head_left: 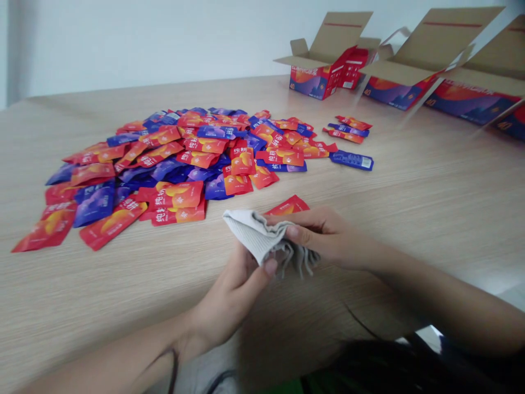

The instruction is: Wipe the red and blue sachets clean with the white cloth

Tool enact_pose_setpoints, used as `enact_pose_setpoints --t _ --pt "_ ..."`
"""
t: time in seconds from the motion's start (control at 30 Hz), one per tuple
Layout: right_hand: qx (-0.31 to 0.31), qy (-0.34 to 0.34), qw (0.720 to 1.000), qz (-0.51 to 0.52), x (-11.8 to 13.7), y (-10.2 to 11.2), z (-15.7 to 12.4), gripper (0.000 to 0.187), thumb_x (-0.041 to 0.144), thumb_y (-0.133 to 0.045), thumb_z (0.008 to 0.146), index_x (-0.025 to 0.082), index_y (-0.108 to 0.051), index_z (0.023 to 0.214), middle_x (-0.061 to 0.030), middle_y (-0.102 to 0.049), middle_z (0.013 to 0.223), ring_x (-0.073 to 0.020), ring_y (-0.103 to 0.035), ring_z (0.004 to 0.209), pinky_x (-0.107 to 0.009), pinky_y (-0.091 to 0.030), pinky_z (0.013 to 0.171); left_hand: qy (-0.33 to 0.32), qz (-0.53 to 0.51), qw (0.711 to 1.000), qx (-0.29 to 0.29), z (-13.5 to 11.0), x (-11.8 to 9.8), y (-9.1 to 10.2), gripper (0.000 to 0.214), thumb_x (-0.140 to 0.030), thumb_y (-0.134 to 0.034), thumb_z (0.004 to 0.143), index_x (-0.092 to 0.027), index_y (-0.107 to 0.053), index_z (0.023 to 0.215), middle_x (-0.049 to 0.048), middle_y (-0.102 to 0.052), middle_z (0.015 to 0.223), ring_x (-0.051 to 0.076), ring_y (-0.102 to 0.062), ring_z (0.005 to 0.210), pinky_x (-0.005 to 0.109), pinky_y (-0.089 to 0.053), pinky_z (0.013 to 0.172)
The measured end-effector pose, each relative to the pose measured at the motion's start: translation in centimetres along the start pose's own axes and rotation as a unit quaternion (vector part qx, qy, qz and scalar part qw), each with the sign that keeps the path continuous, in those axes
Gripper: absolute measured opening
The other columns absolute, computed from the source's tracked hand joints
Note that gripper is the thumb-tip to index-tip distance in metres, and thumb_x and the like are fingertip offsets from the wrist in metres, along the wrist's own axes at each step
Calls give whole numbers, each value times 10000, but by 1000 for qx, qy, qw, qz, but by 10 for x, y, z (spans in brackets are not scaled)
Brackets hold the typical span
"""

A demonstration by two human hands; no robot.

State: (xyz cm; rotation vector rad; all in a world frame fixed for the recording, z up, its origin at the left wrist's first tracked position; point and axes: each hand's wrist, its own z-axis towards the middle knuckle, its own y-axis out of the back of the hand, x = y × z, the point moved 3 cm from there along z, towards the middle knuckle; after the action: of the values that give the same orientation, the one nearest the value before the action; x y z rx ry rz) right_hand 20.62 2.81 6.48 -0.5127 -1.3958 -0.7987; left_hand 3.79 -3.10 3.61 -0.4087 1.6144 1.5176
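Observation:
My left hand (pixel 235 290) and my right hand (pixel 320 235) both grip a grey ribbed cloth (pixel 256 235) with a frayed, fringed lower edge. The left hand holds it from below, and the right fingers pinch it from the far side. A red foil sachet (pixel 287 205) lies just beyond the right fingers, partly hidden by the cloth. A large heap of red and blue sachets (pixel 176 194) lies to the left of my hands. Its nearest sachets are a short way from the cloth.
A small group of sachets (pixel 348 128) and a lone blue sachet (pixel 351 160) lie right of the heap on the light wood table (pixel 410 186). Several open cardboard cartons (pixel 315 82) with red and blue printing stand along the far right edge.

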Motion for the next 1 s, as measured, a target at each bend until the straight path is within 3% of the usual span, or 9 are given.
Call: enact_pose_setpoints --t 0.1,0.23,0.37,0.47,0.53,0.63,0.77,0.87,1.0 --pt "-2 -40 999 31 -4 2 1 238 376 -609 919 250 -758 1055 -27 -753 985 -174 -680 932 -293 -539 802 15 -51 998 24 2 -1 1 571 -334 -253 1025 -216 -64 1550 138 -623 1293 247 -568 1229 435 -518 991" --pt "-7 -86 989 118 -11 2 1 275 431 -668 867 223 -770 1017 -31 -759 867 -158 -688 795 -267 -544 701 4 -241 969 58 1 -5 1 658 -485 -380 986 -223 -141 1539 147 -507 1421 301 -467 1313 505 -403 1088" --pt "-47 -59 988 137 -6 1 -1 258 440 -718 821 232 -767 966 -28 -752 928 -161 -692 828 -276 -550 742 8 -322 945 53 1 -8 4 692 -533 -478 942 -267 -207 1521 94 -387 1523 324 -291 1420 524 -216 1189" --pt "-18 -27 994 109 2 -3 -2 296 463 -722 810 220 -745 977 -43 -730 1010 -189 -679 934 -317 -538 824 30 -326 944 50 2 -8 3 653 -530 -463 951 -283 -237 1510 74 -401 1513 305 -213 1458 493 -143 1218" --pt "-8 -24 996 82 5 -7 -3 335 461 -761 770 206 -707 980 -42 -708 996 -193 -664 936 -331 -524 842 35 -333 941 54 3 -9 1 645 -528 -456 955 -290 -230 1510 69 -403 1511 296 -236 1451 485 -152 1218" --pt "-59 -35 997 22 7 -10 -4 380 406 -844 678 203 -628 916 -16 -661 911 -184 -632 888 -326 -508 825 29 -353 932 72 4 -11 0 651 -501 -453 966 -290 -181 1519 79 -408 1504 286 -362 1382 487 -247 1184" --pt "-62 -13 997 46 11 -14 -4 303 461 -740 782 198 -594 827 -12 -626 832 -165 -616 788 -315 -514 745 34 -357 929 92 1 -10 -1 680 -513 -463 959 -287 -154 1520 98 -452 1456 261 -526 1195 474 -396 1072" --pt "-44 2 998 42 15 -14 -5 216 394 -665 847 196 -584 815 -45 -653 941 -181 -638 862 -331 -517 774 20 -361 928 87 2 -9 -1 683 -534 -493 940 -283 -206 1507 86 -448 1452 252 -514 1203 440 -398 1070" --pt "-62 45 994 -83 19 -15 -8 144 160 -649 779 202 -591 904 -66 -654 1114 -209 -617 1033 -372 -490 894 21 -371 926 74 4 -7 -1 664 -570 -504 919 -287 -287 1480 64 -459 1434 261 -408 1327 420 -327 1134"
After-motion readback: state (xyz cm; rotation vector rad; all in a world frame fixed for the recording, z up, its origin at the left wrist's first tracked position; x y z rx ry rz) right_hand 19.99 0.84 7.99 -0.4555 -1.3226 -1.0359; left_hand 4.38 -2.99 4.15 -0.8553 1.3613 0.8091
